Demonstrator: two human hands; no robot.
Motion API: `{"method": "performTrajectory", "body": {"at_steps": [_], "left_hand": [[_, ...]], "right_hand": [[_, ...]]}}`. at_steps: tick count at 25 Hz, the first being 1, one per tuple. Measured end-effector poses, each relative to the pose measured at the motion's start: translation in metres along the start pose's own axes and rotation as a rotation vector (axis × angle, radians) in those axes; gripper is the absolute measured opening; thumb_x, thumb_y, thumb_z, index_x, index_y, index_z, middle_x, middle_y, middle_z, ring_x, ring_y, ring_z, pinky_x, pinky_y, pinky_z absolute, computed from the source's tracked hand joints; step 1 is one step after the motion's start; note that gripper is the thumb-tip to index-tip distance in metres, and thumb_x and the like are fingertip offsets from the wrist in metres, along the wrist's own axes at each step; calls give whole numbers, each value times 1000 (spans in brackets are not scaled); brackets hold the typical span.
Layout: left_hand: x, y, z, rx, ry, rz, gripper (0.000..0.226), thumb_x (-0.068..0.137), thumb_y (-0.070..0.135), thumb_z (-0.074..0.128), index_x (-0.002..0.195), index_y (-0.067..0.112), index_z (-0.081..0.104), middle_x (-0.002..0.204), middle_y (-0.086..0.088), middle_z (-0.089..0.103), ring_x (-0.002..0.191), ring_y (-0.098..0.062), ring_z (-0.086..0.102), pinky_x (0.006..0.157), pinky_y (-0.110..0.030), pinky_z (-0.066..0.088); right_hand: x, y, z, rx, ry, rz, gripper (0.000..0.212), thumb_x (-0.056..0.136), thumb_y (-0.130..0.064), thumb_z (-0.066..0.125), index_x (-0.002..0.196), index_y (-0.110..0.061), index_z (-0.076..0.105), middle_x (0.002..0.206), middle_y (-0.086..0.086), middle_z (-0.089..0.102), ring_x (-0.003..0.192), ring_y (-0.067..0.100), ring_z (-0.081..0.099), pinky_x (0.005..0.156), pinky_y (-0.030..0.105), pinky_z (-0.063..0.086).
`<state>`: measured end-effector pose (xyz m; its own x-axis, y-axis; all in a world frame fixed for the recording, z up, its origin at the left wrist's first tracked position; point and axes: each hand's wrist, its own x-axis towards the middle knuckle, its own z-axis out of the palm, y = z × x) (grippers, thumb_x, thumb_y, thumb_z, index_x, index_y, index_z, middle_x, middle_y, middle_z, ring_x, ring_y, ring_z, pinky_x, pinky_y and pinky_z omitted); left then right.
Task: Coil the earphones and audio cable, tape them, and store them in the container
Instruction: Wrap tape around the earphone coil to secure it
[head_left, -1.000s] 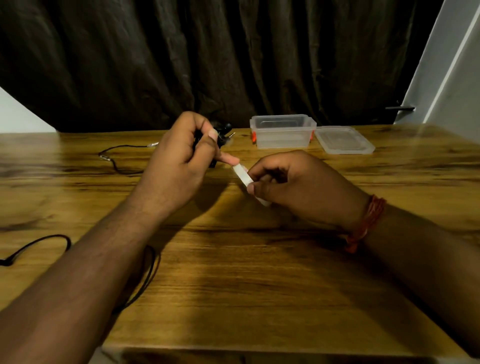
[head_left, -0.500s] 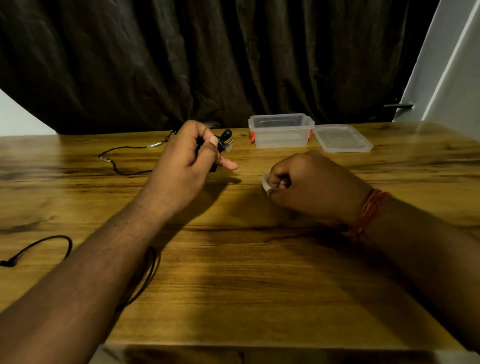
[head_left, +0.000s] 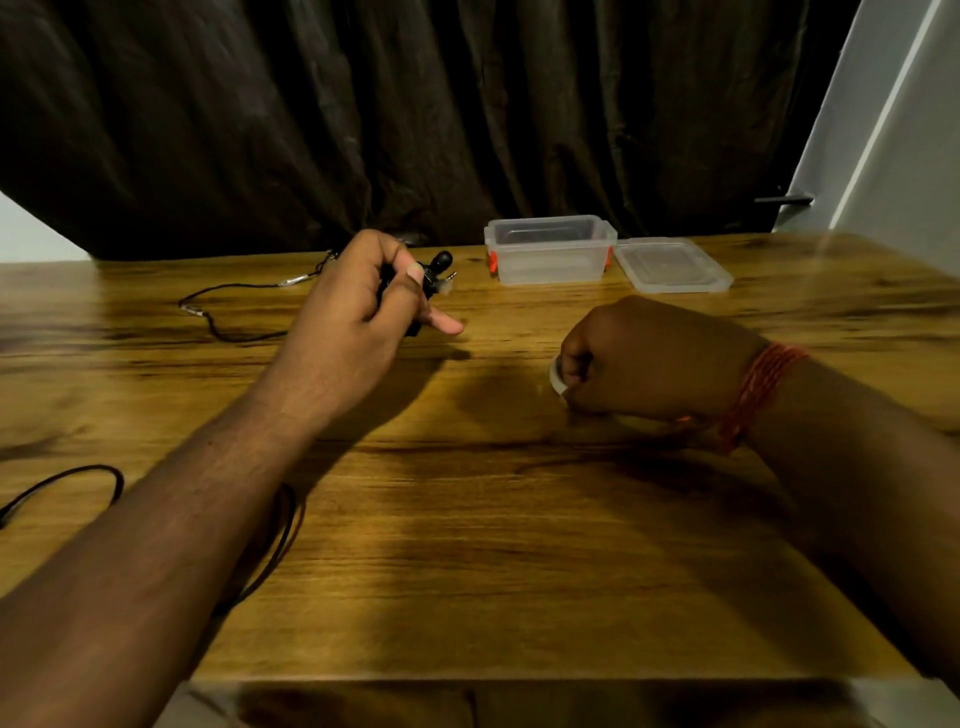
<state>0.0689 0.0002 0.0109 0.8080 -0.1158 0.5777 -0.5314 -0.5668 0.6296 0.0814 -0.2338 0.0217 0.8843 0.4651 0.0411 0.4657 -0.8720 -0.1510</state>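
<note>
Two hands sit apart: the left hand (head_left: 358, 312) grips the coiled earphones (head_left: 434, 273), and the right hand (head_left: 649, 358), fist curled, pinches white tape (head_left: 557, 375). Tape lies right of the coil, so the right hand seems nearer to bring it.

Setting: a room in a home. Wood-grain counter (head_left: 467, 571); dark curtain (head_left: 415, 104) hanging beyond the hands; white door with handle (head_left: 784, 199) beyond the right hand (head_left: 649, 358); plastic box (head_left: 550, 249) and lid (head_left: 670, 265).
</note>
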Motion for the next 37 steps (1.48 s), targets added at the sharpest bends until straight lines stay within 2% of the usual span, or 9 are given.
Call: {"method": "performTrajectory", "body": {"at_steps": [5, 8, 11, 13, 15, 21, 27, 32, 37], "left_hand": [[0, 1, 1, 1, -3, 3, 14, 104, 19, 39, 100, 9, 48, 81, -13, 70, 81, 0, 71, 68, -35, 46], [-1, 2, 1, -22, -28, -9, 12, 103, 20, 40, 98, 15, 48, 77, -8, 71, 77, -2, 71, 67, -17, 48], [0, 2, 3, -159, -102, -78, 16, 104, 18, 39, 94, 14, 51, 67, -5, 66, 66, -13, 69, 72, -20, 49], [-1, 3, 7, -401, -166, -185, 20, 103, 12, 39, 89, 17, 52, 65, 0, 59, 57, -17, 61, 63, -28, 51], [-3, 6, 13, -597, -199, -267, 23, 101, 9, 40, 85, 18, 55, 65, 3, 55, 53, -15, 52, 52, -27, 47], [-5, 13, 20, -525, -279, -200, 18, 101, 12, 42, 87, 15, 52, 64, 6, 53, 50, -14, 45, 48, -20, 41], [-6, 20, 16, -432, -341, -172, 17, 101, 10, 39, 90, 13, 50, 66, 3, 48, 46, -7, 40, 47, -18, 34], [-6, 18, 14, -470, -337, -190, 20, 101, 8, 38, 88, 14, 52, 66, 4, 47, 46, -8, 38, 47, -17, 33], [-7, 21, 15, -438, -344, -171, 16, 101, 8, 39, 90, 11, 50, 65, 1, 46, 46, -7, 38, 44, -16, 31]], "right_hand": [[3, 2, 3, -5, -16, 9, 18, 81, -41, 71, 72, -27, 63, 85, -5, 67, 83, 14, 60, 80, 38, 53], [1, 4, -3, 21, -44, 19, 25, 81, -49, 68, 74, -26, 63, 79, -10, 63, 79, 9, 59, 72, 31, 50], [0, 3, -9, 123, 246, -43, 22, 86, -44, 64, 83, -23, 66, 77, -6, 64, 74, 8, 59, 73, 32, 53], [-3, -6, -12, 360, 474, -104, 15, 89, -34, 64, 87, -19, 68, 76, -1, 65, 70, 10, 59, 65, 20, 49], [-7, -18, -12, 569, 547, -140, 12, 90, -28, 65, 90, -17, 69, 78, 3, 66, 72, 13, 60, 60, 17, 45], [-5, -28, -1, 768, 306, -166, 18, 85, -39, 68, 94, -24, 72, 90, 13, 69, 83, 29, 62, 67, 33, 51], [-4, -22, -6, 972, 194, -135, 15, 81, -26, 73, 93, -16, 73, 95, 10, 72, 78, 12, 62, 62, 17, 48], [-4, -16, -9, 1007, 163, -103, 10, 84, -23, 70, 92, -18, 73, 90, 12, 67, 76, 12, 56, 67, 29, 46], [-6, -20, -7, 915, 152, -184, 17, 83, -24, 73, 98, -16, 72, 95, 20, 66, 79, 14, 59, 66, 18, 48]]}}
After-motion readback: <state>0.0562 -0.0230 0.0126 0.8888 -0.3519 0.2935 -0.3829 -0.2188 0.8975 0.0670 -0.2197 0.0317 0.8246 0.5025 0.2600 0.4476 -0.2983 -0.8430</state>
